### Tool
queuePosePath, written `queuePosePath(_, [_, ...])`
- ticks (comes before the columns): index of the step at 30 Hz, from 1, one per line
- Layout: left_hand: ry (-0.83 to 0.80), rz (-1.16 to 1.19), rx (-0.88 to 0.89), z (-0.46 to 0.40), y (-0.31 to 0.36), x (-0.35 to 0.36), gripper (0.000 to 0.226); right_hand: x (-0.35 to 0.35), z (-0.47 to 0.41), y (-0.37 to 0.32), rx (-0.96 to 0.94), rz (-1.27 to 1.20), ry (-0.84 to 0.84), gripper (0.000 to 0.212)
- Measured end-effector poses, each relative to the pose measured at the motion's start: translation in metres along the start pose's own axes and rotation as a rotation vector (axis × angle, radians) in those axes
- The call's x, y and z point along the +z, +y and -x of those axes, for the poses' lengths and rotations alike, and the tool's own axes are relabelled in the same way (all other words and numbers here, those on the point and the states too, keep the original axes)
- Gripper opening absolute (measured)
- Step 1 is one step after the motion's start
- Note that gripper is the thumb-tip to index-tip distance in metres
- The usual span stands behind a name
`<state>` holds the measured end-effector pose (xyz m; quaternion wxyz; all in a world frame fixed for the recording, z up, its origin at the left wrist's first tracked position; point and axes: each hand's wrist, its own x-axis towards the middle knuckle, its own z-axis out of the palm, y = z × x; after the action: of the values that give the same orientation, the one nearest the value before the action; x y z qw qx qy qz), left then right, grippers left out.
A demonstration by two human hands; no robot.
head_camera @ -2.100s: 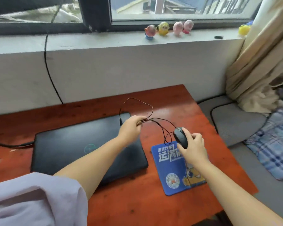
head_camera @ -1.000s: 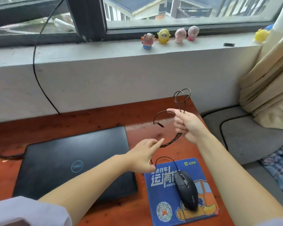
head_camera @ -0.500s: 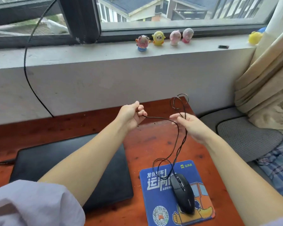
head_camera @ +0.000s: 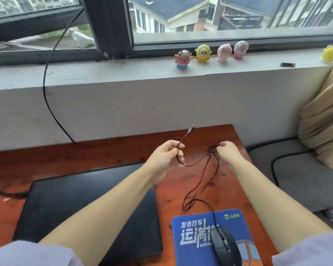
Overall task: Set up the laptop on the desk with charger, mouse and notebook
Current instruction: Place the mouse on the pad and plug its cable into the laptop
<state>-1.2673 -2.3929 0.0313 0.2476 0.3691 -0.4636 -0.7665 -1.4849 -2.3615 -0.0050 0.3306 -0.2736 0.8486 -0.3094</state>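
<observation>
A closed black laptop point(head_camera: 69, 204) lies on the red-brown desk point(head_camera: 96, 152), partly under my left forearm. A black wired mouse point(head_camera: 226, 246) rests on a blue mouse pad point(head_camera: 192, 233) at the lower right. The thin mouse cable point(head_camera: 198, 191) runs up from the mouse to both hands. My left hand point(head_camera: 164, 160) pinches the cable near its end, and the USB plug point(head_camera: 190, 129) sticks up above it. My right hand point(head_camera: 229, 153) grips a small tangle of the same cable. A charger lead point(head_camera: 6, 192) reaches the laptop's left side. No notebook is visible.
A grey window ledge point(head_camera: 123, 73) behind the desk carries several small toy figures point(head_camera: 202, 53). A black wire point(head_camera: 46, 93) hangs from the window down the wall. A grey cushion point(head_camera: 300, 175) and beige curtain point(head_camera: 323, 116) lie right of the desk's edge.
The hands have come lower and closer to the desk. The cable loops once held high by my right hand have loosened, and the USB plug now stands free above my left hand.
</observation>
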Motion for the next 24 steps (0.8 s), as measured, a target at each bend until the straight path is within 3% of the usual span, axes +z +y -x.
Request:
queuePosePath(2, [-0.011, -0.001, 0.022, -0.003, -0.005, 0.002, 0.030, -0.003, 0.014, -0.011, -0.100, -0.130, -0.046, 0.036])
queuePosePath(6, [-0.012, -0.175, 0.081, -0.008, -0.014, 0.015, 0.028, -0.009, 0.044, -0.036, -0.199, -0.390, -0.429, 0.025])
queuePosePath(10, [-0.065, -0.349, 0.054, -0.006, -0.024, 0.025, 0.023, -0.003, 0.052, -0.045, -0.249, -0.560, -0.464, 0.021])
queuePosePath(13, [-0.018, -0.535, 0.045, -0.008, -0.028, 0.008, 0.019, -0.001, 0.054, -0.042, -0.327, -0.589, -0.582, 0.024])
queuePosePath(19, [0.333, -1.159, 0.098, -0.015, -0.045, -0.068, 0.028, -0.005, 0.057, -0.032, -0.422, -0.519, -0.924, 0.020])
queuePosePath(24, [0.273, -1.501, -0.118, -0.028, -0.059, -0.094, 0.036, 0.002, 0.058, -0.030, -0.383, -0.515, -1.058, 0.019])
